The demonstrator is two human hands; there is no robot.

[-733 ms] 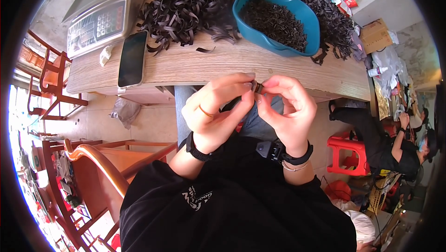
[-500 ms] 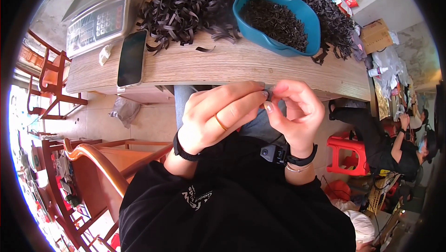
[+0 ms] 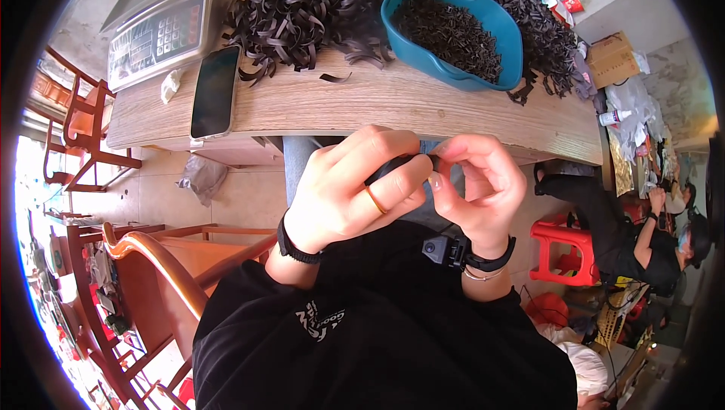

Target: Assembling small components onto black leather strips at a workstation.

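Just past the near edge of the table, my two hands meet above my lap. My left hand point(image 3: 351, 191), with a gold ring, is closed on a dark strip point(image 3: 389, 169) that shows between its fingers. My right hand point(image 3: 487, 191) pinches at the strip's end with thumb and forefinger, its other fingers curled. The fingertips partly hide the strip. Beyond my hands, a teal plastic basin point(image 3: 414, 53) holds many short dark pieces point(image 3: 449, 36). To its left lies a loose heap of longer dark strips point(image 3: 302, 17), with one stray strip point(image 3: 335, 78) in front.
A digital scale point(image 3: 155, 44) stands at the table's left end, beside crumpled tissue point(image 3: 171, 85) and a black phone point(image 3: 214, 97). Another dark heap point(image 3: 529, 29) lies right of the basin. A wooden chair point(image 3: 155, 255) is at my left, a red stool point(image 3: 565, 251) and a person point(image 3: 649, 240) at my right.
My left hand's fingers have bent and parted, baring more of the dark strip between them. My right hand keeps its pinch, almost in the same spot.
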